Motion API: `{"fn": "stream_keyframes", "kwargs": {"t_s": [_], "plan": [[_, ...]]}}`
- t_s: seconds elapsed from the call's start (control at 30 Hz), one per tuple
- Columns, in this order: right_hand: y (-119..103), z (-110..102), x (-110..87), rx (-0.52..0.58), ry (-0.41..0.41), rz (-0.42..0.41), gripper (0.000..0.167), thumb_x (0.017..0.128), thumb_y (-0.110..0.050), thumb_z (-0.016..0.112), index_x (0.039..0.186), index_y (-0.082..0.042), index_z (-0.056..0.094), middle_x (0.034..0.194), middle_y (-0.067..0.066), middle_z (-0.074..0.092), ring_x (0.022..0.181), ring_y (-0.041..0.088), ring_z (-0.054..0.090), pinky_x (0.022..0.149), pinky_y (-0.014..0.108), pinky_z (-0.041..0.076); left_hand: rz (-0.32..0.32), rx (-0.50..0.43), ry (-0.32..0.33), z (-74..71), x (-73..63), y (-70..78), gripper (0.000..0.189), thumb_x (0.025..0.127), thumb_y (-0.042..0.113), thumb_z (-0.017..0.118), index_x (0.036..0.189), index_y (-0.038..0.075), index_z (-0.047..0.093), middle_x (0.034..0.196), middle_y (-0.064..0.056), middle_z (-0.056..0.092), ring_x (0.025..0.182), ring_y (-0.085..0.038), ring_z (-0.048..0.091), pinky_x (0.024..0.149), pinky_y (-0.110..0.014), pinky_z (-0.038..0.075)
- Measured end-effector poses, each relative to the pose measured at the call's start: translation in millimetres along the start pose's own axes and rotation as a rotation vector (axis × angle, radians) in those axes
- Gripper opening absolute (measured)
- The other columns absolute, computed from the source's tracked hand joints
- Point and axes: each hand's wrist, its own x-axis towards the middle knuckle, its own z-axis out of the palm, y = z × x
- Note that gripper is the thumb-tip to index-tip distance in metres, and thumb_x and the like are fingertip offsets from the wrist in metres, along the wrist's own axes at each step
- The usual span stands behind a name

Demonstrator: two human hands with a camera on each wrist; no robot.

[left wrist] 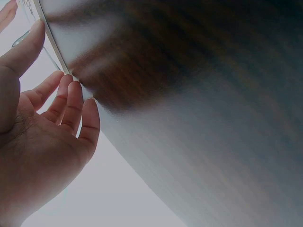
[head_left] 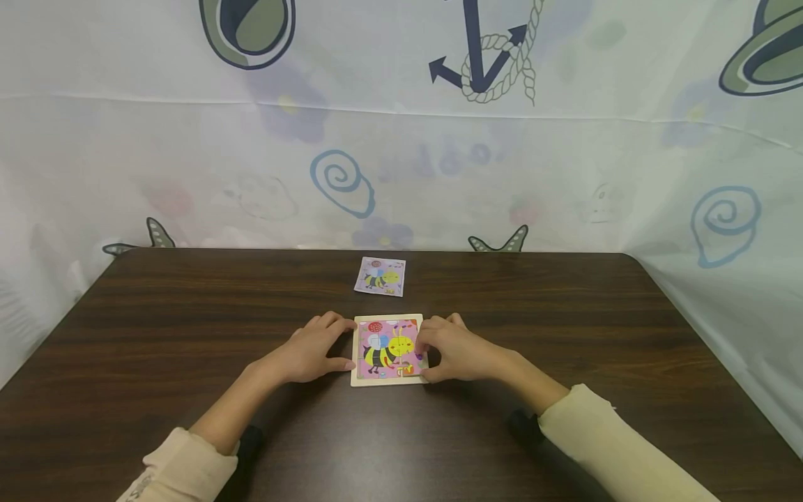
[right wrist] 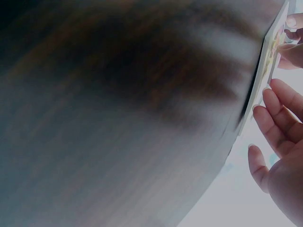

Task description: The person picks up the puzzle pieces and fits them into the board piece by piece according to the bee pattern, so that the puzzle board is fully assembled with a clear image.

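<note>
A square wooden puzzle (head_left: 385, 348) with a light frame and a yellow-and-black bee on pink lies flat on the dark table. At its left edge is my left hand (head_left: 311, 348), thumb and fingertips touching the frame. In the left wrist view, this left hand (left wrist: 52, 123) has gently bent fingers against the frame's edge. My right hand (head_left: 461, 348) reaches over the right edge with bent fingers. Its thumb and forefinger are around a puzzle piece (head_left: 408, 369) at the lower right corner, partly hidden. The right wrist view shows the right hand's other fingers (right wrist: 270, 125) beside the frame.
Behind the puzzle lies a small printed card (head_left: 380, 277) with the same bee picture. A brown wood-grain table (head_left: 188, 293) extends on both sides. Its far edge meets a white patterned cloth (head_left: 408, 174), which also hangs at the sides.
</note>
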Motion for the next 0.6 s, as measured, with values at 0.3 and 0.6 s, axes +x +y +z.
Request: {"fn": "stream_keyframes", "kwargs": {"t_s": [0.3, 0.6], "plan": [[-1.8, 2.1, 2.4, -0.013, 0.005, 0.008, 0.022, 0.075, -0.024, 0.075, 0.088, -0.011, 0.064, 0.086, -0.005, 0.054, 0.088, 0.012, 0.044, 0.08, 0.039, 0.024, 0.011, 0.003, 0.006, 0.2, 0.1, -0.2, 0.06, 0.081, 0.03, 0.07, 0.128, 0.003, 0.046, 0.121, -0.016, 0.046, 0.11, -0.033, 0.042, 0.087, -0.055, 0.036], [-1.6, 2.2, 3.0, -0.015, -0.003, 0.004, 0.022, 0.075, -0.026, 0.074, 0.088, -0.011, 0.064, 0.087, -0.005, 0.054, 0.087, 0.012, 0.044, 0.081, 0.039, 0.024, 0.005, 0.001, 0.003, -1.1, -0.1, 0.7, 0.06, 0.081, 0.031, 0.07, 0.129, 0.003, 0.047, 0.122, -0.016, 0.046, 0.11, -0.033, 0.042, 0.087, -0.056, 0.036]]}}
